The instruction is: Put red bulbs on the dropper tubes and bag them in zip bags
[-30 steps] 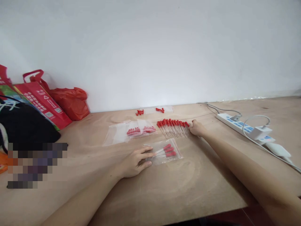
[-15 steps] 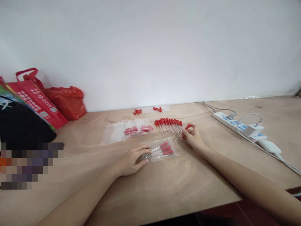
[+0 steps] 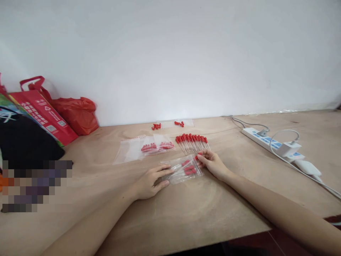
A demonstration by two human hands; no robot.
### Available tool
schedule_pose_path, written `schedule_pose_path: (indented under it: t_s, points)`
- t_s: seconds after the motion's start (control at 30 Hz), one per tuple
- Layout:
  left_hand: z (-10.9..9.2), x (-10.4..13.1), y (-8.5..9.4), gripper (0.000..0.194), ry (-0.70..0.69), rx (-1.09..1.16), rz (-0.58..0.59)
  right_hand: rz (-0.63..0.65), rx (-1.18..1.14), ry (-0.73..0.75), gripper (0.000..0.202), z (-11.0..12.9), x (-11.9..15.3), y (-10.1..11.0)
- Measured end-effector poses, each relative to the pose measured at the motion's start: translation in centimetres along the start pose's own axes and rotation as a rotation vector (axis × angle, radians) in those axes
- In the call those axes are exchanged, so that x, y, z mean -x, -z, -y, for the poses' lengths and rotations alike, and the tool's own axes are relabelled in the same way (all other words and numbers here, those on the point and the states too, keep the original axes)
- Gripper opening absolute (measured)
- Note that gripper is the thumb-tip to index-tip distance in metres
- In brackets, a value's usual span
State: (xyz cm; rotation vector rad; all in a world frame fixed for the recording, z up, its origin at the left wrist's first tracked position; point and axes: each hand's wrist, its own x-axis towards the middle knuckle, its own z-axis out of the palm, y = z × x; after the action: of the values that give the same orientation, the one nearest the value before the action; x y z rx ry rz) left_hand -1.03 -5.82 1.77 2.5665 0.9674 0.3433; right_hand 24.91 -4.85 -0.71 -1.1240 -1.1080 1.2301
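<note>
A clear plastic zip bag [image 3: 174, 180] lies flat on the wooden table, with several red-bulbed droppers inside. My left hand [image 3: 150, 182] grips the bag's left end, fingers on top and thumb at the near side. In my right hand [image 3: 214, 165], a dropper [image 3: 198, 156] is pinched by its red bulb at the bag's right end. Its thin stem points left, over or into the bag; I cannot tell which. Just behind, a row of droppers [image 3: 191, 139] lies fanned out. To the left of them are filled zip bags [image 3: 130, 151] holding red-bulbed droppers.
Loose red rubber bulbs [image 3: 156, 126] lie near the wall beside another plastic bag [image 3: 189, 123]. A white power strip [image 3: 262, 139] with plugs and cables runs along the right. A red shopping bag [image 3: 44, 112], a red plastic bag [image 3: 78, 115] and a black bag [image 3: 26, 142] stand at left.
My right hand has moved left and slightly nearer, bringing the dropper from beside the row to the bag's right end. My left hand has stayed on the bag.
</note>
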Motion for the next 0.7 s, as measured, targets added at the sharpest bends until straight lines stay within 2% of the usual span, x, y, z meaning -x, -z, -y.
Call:
schedule_pose_path:
  t_s: [0.13, 0.27, 0.47, 0.7]
  points:
    - [0.02, 0.03, -0.06, 0.042, 0.015, 0.001, -0.01, 0.151, 0.118, 0.007, 0.035, -0.03, 0.2, 0.1]
    - [-0.04, 0.07, -0.05, 0.046, 0.042, -0.004, -0.009, 0.238, 0.209, -0.047, 0.03, 0.16, 0.11, 0.13]
    - [-0.02, 0.09, -0.08, 0.045, 0.039, -0.008, -0.011, 0.275, 0.281, -0.102, 0.023, 0.74, 0.01, 0.15]
    - [-0.19, -0.04, 0.02, 0.045, 0.009, -0.02, -0.018, 0.313, 0.259, -0.05, 0.025, 0.22, -0.14, 0.18]
